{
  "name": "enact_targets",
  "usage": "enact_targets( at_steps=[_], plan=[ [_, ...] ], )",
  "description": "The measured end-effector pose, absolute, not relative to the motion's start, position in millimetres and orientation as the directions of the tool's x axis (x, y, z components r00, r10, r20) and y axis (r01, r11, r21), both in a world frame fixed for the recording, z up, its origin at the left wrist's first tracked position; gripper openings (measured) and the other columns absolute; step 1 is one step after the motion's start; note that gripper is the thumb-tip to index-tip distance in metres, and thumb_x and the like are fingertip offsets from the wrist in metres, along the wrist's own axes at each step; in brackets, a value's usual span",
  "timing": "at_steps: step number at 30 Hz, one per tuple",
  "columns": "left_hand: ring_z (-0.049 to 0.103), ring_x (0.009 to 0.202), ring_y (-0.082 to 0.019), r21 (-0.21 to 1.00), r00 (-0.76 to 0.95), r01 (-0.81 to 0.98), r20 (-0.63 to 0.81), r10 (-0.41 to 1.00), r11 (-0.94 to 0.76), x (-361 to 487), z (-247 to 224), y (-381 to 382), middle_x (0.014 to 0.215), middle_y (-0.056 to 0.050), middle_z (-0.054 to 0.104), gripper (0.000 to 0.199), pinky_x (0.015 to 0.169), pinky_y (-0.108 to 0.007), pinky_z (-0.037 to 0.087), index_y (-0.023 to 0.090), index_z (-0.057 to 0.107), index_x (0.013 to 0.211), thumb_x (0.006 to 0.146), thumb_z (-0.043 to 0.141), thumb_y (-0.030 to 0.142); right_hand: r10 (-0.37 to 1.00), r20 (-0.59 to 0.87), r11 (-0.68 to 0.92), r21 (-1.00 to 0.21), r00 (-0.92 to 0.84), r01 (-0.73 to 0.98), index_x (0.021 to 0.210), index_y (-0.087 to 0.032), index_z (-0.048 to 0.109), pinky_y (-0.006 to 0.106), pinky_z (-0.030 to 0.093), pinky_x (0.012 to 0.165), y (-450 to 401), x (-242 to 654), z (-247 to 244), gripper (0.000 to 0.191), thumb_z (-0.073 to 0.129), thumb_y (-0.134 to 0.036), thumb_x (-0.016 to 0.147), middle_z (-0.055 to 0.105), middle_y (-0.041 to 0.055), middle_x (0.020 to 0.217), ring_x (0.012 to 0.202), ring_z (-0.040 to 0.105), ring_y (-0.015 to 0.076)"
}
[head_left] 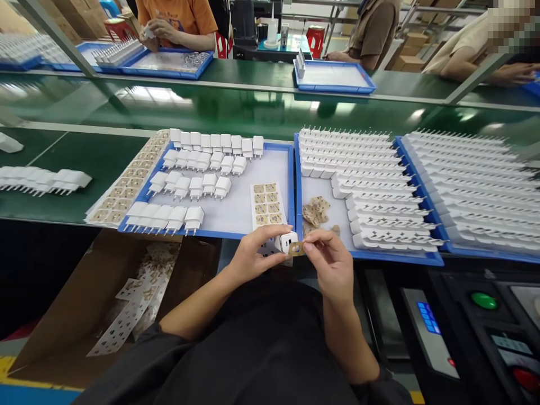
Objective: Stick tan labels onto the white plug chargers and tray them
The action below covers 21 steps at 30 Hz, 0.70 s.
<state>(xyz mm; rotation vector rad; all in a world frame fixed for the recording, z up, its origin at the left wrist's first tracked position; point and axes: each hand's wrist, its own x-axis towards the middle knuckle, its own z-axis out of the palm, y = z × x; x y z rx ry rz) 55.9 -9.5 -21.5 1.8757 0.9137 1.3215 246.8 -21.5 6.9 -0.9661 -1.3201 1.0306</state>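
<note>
The left hand (253, 256) gripped a white charger (287, 243) just off the near edge of the tabletop (84, 163); the right hand (331, 264) pinched a small tan sticker (296, 248) against its face; the left blue tray (291, 185) held 4 partial rows of chargers, seemingly finished; the 2 right trays (422, 260) stayed nearly full, so most work apparently remained.

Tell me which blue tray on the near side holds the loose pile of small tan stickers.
The middle blue tray, just beyond the right hand. The tan pile lies in its bare near-left corner; the left tray holds a sticker sheet.
</note>
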Motion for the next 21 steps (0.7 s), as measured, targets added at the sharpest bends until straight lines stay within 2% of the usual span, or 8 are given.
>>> enact_targets(
  at_steps=[5,16,21],
  plan=[
    [0.072,0.116,-0.024,0.797,0.256,0.186,0.526,0.811,-0.575,56.2,-14.4,-9.9,0.127,-0.011,0.074,0.049,0.103,-0.037,0.057,0.025,0.065,0.133,0.086,0.081,0.027,0.963,0.266,0.267,-0.963,-0.036,0.029,0.094,-0.026,0.070,0.030,0.051,0.084,-18.3,244.8,9.0,0.003,0.068,-0.023,0.094,0.068,-0.0002,0.089,0.089,0.064,0.0166],
    [0.072,0.117,-0.023,0.771,0.270,0.202,0.549,0.791,-0.604,55.2,-12.4,-9.3,0.127,-0.012,0.074,0.049,0.103,-0.036,0.057,0.024,0.064,0.133,0.086,0.081,0.026,0.964,0.264,0.265,-0.963,-0.033,0.052,0.095,-0.026,0.070,0.028,0.053,0.082,-17.2,242.9,7.9,0.002,0.067,-0.025,0.095,0.069,-0.0005,0.090,0.087,0.066,0.0158],
    [0.072,0.117,-0.025,0.762,0.285,0.214,0.550,0.785,-0.611,55.2,-10.6,-9.0,0.127,-0.012,0.074,0.048,0.104,-0.038,0.057,0.024,0.064,0.133,0.087,0.079,0.027,0.961,0.276,0.277,-0.952,-0.029,0.130,0.095,-0.026,0.070,0.030,0.053,0.081,-19.0,242.8,9.7,0.003,0.067,-0.024,0.095,0.069,-0.0005,0.089,0.088,0.066,0.0166]
  ],
)
